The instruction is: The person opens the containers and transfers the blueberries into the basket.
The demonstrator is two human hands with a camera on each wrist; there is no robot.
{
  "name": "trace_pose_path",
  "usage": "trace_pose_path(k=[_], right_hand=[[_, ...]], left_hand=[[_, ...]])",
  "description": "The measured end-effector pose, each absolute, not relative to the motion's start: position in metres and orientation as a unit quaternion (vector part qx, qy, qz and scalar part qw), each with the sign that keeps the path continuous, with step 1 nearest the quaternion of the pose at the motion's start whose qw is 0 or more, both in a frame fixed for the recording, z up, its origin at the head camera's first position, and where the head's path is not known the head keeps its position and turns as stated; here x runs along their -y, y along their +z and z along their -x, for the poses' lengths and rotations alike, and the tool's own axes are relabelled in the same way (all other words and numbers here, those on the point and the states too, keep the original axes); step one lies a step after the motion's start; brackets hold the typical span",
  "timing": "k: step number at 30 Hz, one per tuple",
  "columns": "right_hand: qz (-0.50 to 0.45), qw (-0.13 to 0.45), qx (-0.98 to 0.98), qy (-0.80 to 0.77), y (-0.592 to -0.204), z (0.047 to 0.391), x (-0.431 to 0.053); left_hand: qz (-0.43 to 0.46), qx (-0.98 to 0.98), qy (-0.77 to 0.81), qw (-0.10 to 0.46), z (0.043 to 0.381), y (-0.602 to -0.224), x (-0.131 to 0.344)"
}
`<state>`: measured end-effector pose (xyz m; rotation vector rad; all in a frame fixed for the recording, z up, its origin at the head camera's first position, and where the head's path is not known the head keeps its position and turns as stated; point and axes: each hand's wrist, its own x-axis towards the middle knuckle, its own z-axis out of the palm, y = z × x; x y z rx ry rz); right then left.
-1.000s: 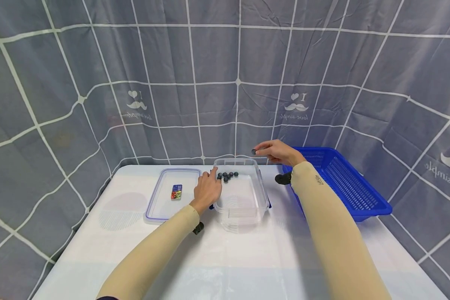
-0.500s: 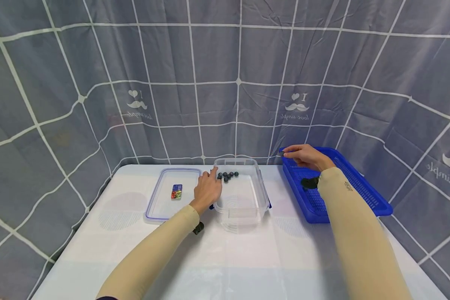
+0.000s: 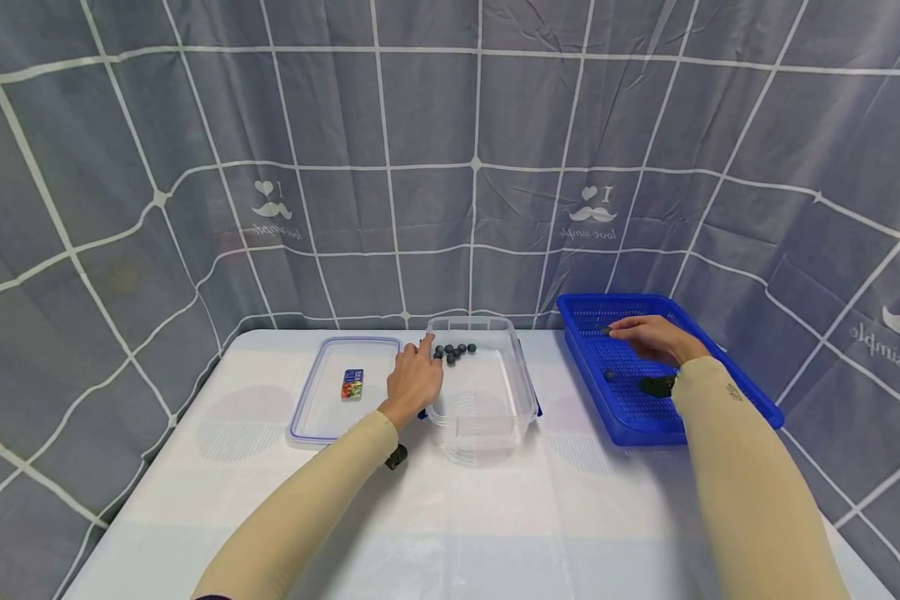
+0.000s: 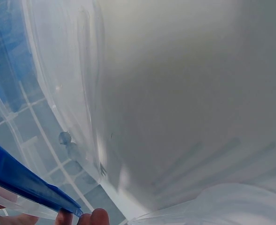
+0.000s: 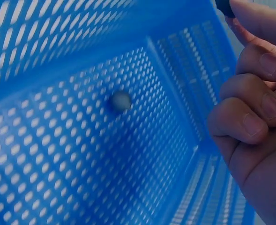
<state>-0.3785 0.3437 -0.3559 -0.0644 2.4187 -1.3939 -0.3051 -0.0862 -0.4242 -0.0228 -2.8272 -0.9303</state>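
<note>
Whitish bench [image 3: 450,500] fills the foreground and runs on beneath everything the hands are working with. Nearest on it are two beige sleeves [image 3: 742,483]; the small lettering by the right cuff cannot be read surely. Ahead of them, the left hand [image 3: 414,382] has its fingers holding the left wall of a clear container [image 3: 483,392], close by a blue latch [image 4: 30,183]. Just left of those fingers lies a flat lid [image 3: 315,404] with a colourful label [image 3: 352,384], its print too small to read; just right of them a dark cluster of balls [image 3: 451,359] sits in the container. Well to the right, the right hand [image 3: 651,335] has moved from near the container's far right corner to over the blue basket [image 3: 645,433]. Its fingers pinch one dark ball [image 3: 605,331], not yet let go, so that ball appears brought across but not set down. Below those fingers, a lone ball [image 5: 121,101] rests on the basket floor. Beyond all the fingers hangs a grey curtain [image 3: 435,108] printed with moustaches, hearts and mirror-reversed words, "I" and "love simple".
</note>
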Motion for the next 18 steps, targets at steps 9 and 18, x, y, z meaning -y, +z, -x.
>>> trace_pose_path(k=[9,18], right_hand=[[0.008,0.19,-0.863,-0.467,-0.371,0.371,-0.363],[-0.028,0.206,-0.891,-0.405,-0.381,0.364,-0.378]], left_hand=[[0.005,0.946,-0.313,0.084,0.307,-0.425,0.086],[0.006,0.945,-0.316,0.085,0.307,-0.426,0.085]])
